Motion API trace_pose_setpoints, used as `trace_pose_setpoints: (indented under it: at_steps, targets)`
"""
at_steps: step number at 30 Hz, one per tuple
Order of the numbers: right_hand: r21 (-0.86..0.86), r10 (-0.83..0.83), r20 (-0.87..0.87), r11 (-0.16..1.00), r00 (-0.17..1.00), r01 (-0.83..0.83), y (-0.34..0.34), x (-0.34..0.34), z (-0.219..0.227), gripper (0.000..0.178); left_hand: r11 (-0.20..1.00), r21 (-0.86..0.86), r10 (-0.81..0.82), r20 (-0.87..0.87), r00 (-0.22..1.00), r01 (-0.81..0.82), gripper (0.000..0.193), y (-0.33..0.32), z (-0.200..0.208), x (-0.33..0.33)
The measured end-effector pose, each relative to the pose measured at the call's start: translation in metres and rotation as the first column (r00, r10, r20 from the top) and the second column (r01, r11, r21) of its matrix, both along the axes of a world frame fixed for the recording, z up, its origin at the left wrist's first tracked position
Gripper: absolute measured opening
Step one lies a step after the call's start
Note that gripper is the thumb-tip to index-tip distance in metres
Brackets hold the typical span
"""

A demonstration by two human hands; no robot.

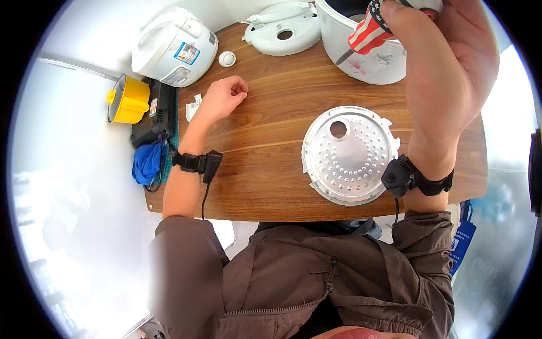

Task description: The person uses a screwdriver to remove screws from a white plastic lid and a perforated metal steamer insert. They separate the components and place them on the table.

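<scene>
High at the upper right, my right hand (446,68) is wrapped round a screwdriver (368,33) with a red-and-white striped handle and stars on a dark band. Its short shaft slants down to the left, in front of the white rice cooker body (367,69). My left hand (224,97) rests near the left of the table, fingers curled in and nothing visible in them. A small white plastic bracket (193,108) lies beside its wrist. Below my right hand, a round perforated aluminium inner lid (351,155) lies flat, partly overlapped by my wristband.
On the wooden table (265,169) stand a closed white rice cooker (179,48), a small round white cap (227,59) and a detached white lid (281,34). At the left edge are a yellow container (134,100), a black case (161,116) and a blue cloth (148,164).
</scene>
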State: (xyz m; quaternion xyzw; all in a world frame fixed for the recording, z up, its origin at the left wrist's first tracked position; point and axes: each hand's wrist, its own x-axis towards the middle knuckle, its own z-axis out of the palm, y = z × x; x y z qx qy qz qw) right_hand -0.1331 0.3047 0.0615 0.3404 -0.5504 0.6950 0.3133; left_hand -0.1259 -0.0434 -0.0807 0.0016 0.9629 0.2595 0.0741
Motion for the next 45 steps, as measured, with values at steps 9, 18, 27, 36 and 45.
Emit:
trace_pose_setpoints:
  at_steps: [9,18,27,36,45]
  targets:
    - [0.008,0.041,0.036,0.999,0.999,-0.041,0.002,-0.001,0.005,0.052,0.986,0.166,0.019,-0.292,0.956,0.032,0.015,0.014,0.004,-0.092]
    - [-0.045,0.187,0.17,0.982,0.967,-0.182,0.009,0.002,0.018,0.052,0.998,-0.034,-0.06,-0.438,0.897,0.05,0.016,0.041,-0.014,-0.178]
    - [0.149,0.062,0.076,0.986,0.995,-0.073,0.005,-0.007,0.007,0.051,0.681,0.644,-0.012,-0.466,0.885,0.348,0.028,0.107,0.047,-0.087]
    - [0.19,-0.167,-0.011,0.968,0.986,0.166,-0.03,-0.016,-0.011,0.041,0.622,0.632,-0.216,-0.429,0.877,0.462,0.027,0.163,0.072,-0.026]
    - [0.664,0.588,0.27,0.46,0.762,-0.59,-0.1,0.112,-0.043,0.016,0.578,0.7,0.248,-0.641,0.726,0.42,0.034,0.113,0.104,-0.094]
